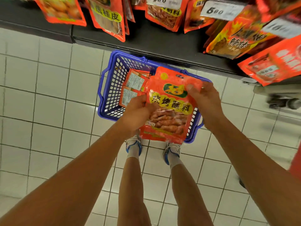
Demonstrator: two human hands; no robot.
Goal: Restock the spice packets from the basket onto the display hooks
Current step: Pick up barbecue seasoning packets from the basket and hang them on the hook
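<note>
1. The left hand grips the lower left edge of a stack of red packets, fingers curled round it.
2. The right hand pinches the stack's upper right edge, thumb on the front, fingers behind.
3. The stack is held above the basket, front face up, tilted a little; how many packets it holds cannot be told.
4. The blue basket stands on the white tiled floor, just before the dark shelf base. In it lie more packets, back labels up, toward its left side.
5. Both forearms reach forward and down, meeting at the stack; shoes stand just behind the basket.
6. Hung packets fill the display above, with price tags among them.
7. A blurred trolley wheel shows at the right.
</note>
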